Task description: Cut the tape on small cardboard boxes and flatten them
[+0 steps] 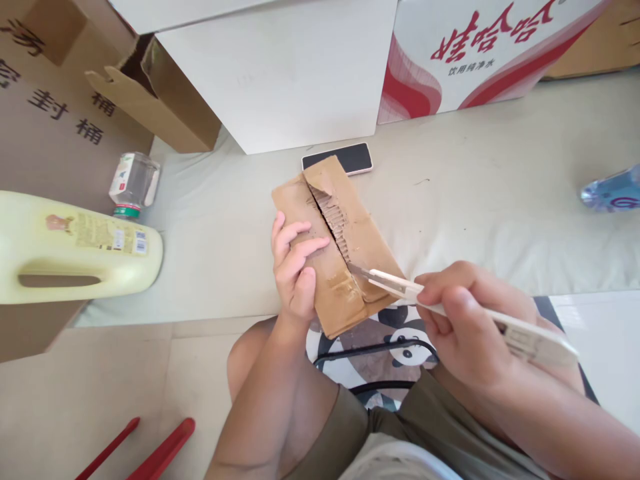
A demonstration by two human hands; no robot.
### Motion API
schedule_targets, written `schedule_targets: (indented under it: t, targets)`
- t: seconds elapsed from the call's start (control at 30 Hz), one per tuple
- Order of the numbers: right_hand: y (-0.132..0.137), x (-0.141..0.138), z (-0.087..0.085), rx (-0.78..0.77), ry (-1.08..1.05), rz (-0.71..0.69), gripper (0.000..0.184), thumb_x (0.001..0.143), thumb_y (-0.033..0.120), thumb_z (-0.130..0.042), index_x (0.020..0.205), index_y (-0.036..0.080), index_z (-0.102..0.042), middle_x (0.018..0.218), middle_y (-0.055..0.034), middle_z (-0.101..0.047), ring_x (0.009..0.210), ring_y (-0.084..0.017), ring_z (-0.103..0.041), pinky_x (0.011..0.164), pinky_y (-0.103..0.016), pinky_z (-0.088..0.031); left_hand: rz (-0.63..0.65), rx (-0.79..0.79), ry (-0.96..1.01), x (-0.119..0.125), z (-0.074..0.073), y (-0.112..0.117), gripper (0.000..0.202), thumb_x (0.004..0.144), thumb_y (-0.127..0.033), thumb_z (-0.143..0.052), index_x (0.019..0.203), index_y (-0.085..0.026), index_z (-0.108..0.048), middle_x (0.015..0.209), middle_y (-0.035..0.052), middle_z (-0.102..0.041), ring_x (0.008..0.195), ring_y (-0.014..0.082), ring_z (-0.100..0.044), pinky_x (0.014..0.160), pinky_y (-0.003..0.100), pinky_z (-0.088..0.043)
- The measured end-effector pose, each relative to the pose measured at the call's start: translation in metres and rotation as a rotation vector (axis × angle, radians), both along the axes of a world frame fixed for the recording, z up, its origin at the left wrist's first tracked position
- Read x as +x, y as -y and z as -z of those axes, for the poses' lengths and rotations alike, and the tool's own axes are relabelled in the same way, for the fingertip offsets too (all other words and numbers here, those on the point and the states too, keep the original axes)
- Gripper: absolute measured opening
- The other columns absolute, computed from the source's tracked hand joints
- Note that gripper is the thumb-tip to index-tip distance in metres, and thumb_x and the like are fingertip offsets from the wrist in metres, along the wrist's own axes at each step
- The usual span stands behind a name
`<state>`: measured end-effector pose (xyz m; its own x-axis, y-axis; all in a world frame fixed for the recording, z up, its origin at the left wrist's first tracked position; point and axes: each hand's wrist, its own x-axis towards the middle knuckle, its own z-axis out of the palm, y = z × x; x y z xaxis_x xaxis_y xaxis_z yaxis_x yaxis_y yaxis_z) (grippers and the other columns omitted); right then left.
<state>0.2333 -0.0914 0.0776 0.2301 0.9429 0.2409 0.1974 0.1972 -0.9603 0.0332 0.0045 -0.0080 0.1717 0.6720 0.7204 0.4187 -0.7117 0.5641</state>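
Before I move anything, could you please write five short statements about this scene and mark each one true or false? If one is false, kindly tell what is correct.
1. The right hand holds a white cutter. True.
2. The left hand touches the cardboard. True.
3. The phone lies on top of the cardboard. False: the phone lies on the pale cloth beyond, partly hidden by the cardboard.
4. The tip of the blade is at the slit in the cardboard. True.
5. The pale yellow jug is on the right side of the picture. False: the jug is at the left edge.
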Motion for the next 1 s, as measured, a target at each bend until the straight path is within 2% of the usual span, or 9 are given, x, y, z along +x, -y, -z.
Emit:
schedule_targets:
  t: [0.07, 0.13, 0.3, 0.47, 0.67, 0.8, 0.9, 1.0]
  targets:
    - [-0.005, -0.001, 0.012, 0.03, -0.245, -0.045, 0.031, 0.102, 0.033, -0.052, 0.074, 0.023, -0.062, 0.043, 0.0048, -0.04, 0.035, -0.009, -0.034, 0.034, -0.026, -0.024, -0.01, -0.007, -0.018, -0.001, 0.0, 0.0, 0.038, 0.104, -0.038, -0.037, 0.111, -0.025, -0.072, 0.122, 0.0051, -0.063, 0.128, 0.0245, -0.059, 0.131, 0.055, -0.029]
    - [-0.008, -0.001, 0.016, 0.009, -0.371, -0.088, 0.029, 0.102, 0.032, -0.056, 0.076, 0.023, -0.065, 0.043, 0.0057, -0.037, 0.034, -0.009, -0.033, 0.033, -0.024, -0.021, -0.02, -0.015, -0.033, -0.001, -0.001, 0.001, 0.039, 0.104, -0.04, -0.037, 0.111, -0.025, -0.073, 0.123, 0.0053, -0.063, 0.13, 0.0252, -0.058, 0.131, 0.055, -0.03]
    - [-0.006, 0.001, 0.007, -0.061, -0.395, -0.097, 0.031, 0.099, 0.035, -0.062, 0.071, 0.022, -0.065, 0.042, 0.0052, -0.035, 0.035, -0.009, -0.034, 0.034, -0.024, -0.019, -0.004, 0.001, -0.007, 0.0, 0.0, 0.0, 0.038, 0.104, -0.037, -0.037, 0.111, -0.025, -0.072, 0.122, 0.0049, -0.063, 0.128, 0.0226, -0.058, 0.132, 0.053, -0.029]
    - [-0.007, 0.0, 0.004, -0.065, -0.443, -0.097, 0.033, 0.097, 0.038, -0.065, 0.069, 0.022, -0.066, 0.041, 0.006, -0.033, 0.033, -0.007, -0.03, 0.033, -0.023, -0.017, 0.01, 0.001, 0.022, 0.002, 0.001, 0.0, 0.036, 0.103, -0.035, -0.039, 0.111, -0.025, -0.072, 0.122, 0.0046, -0.063, 0.124, 0.0207, -0.059, 0.132, 0.051, -0.028]
    - [-0.006, 0.002, 0.004, -0.081, -0.381, -0.119, 0.034, 0.099, 0.038, -0.062, 0.069, 0.021, -0.063, 0.041, 0.0059, -0.034, 0.035, -0.008, -0.032, 0.035, -0.023, -0.019, 0.008, 0.005, 0.018, 0.001, 0.001, 0.0, 0.036, 0.103, -0.035, -0.038, 0.112, -0.025, -0.071, 0.121, 0.0053, -0.063, 0.129, 0.0235, -0.058, 0.131, 0.054, -0.028]
    - [-0.002, 0.005, 0.004, -0.082, -0.242, -0.128, 0.035, 0.102, 0.036, -0.056, 0.07, 0.022, -0.061, 0.044, 0.0051, -0.035, 0.04, -0.009, -0.032, 0.038, -0.025, -0.021, 0.019, 0.002, 0.028, 0.001, 0.001, 0.0, 0.035, 0.102, -0.034, -0.04, 0.112, -0.025, -0.072, 0.122, 0.0051, -0.062, 0.131, 0.0234, -0.057, 0.132, 0.053, -0.027]
    - [0.001, 0.006, 0.002, -0.052, -0.144, -0.144, 0.032, 0.102, 0.03, -0.05, 0.072, 0.022, -0.06, 0.045, 0.0055, -0.035, 0.04, -0.009, -0.029, 0.039, -0.026, -0.022, 0.018, 0.004, 0.032, 0.001, 0.001, 0.0, 0.035, 0.102, -0.034, -0.04, 0.112, -0.025, -0.072, 0.122, 0.0045, -0.063, 0.131, 0.0233, -0.057, 0.132, 0.053, -0.027]
    - [0.003, 0.005, -0.001, -0.01, -0.022, -0.149, 0.028, 0.098, 0.022, -0.05, 0.072, 0.022, -0.057, 0.046, 0.0049, -0.04, 0.039, -0.009, -0.033, 0.039, -0.025, -0.025, 0.009, -0.002, 0.012, 0.0, 0.001, 0.0, 0.035, 0.102, -0.034, -0.039, 0.112, -0.025, -0.072, 0.121, 0.0049, -0.063, 0.131, 0.0242, -0.057, 0.131, 0.055, -0.028]
